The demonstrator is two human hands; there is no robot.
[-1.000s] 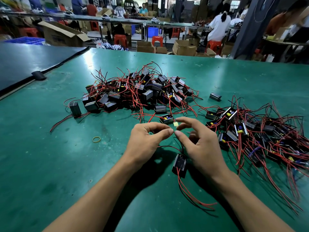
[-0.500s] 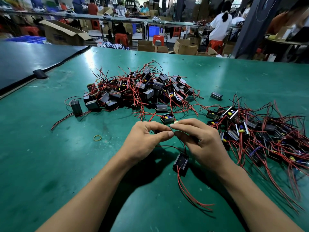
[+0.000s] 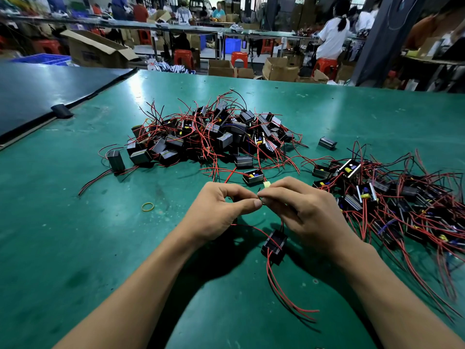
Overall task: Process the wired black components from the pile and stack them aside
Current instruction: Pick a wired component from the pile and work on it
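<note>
My fingertips have closed up. A second ago there was a gap between them with the small pale-yellow tab (image 3: 266, 184) showing in it. Now my left hand (image 3: 221, 210) and right hand (image 3: 310, 214) meet tip to tip, just on my side of the big heap of black box-shaped components tangled in red and black wires (image 3: 214, 137). Both hands are curled: left thumb and forefinger pinch the thin wire lead (image 3: 259, 197), and the right thumb and forefinger pinch the same lead from the other side, with the tab riding on top of my right forefinger. Whether that tab is tape or a sleeve, I can't tell. The black box-shaped component I'm working on (image 3: 274, 244) hasn't budged. It sits on the green desk (image 3: 75, 248) nearer me than the heap, under my right hand, its long red wires (image 3: 284, 290) trailing towards me. So the hands have gone from lining up to gripping, and I reckon I'm mid-way through dressing this lead. This piece isn't ready for the spread of wired components to the right of the heap (image 3: 402, 205) yet, and the heap looks barely dented.
</note>
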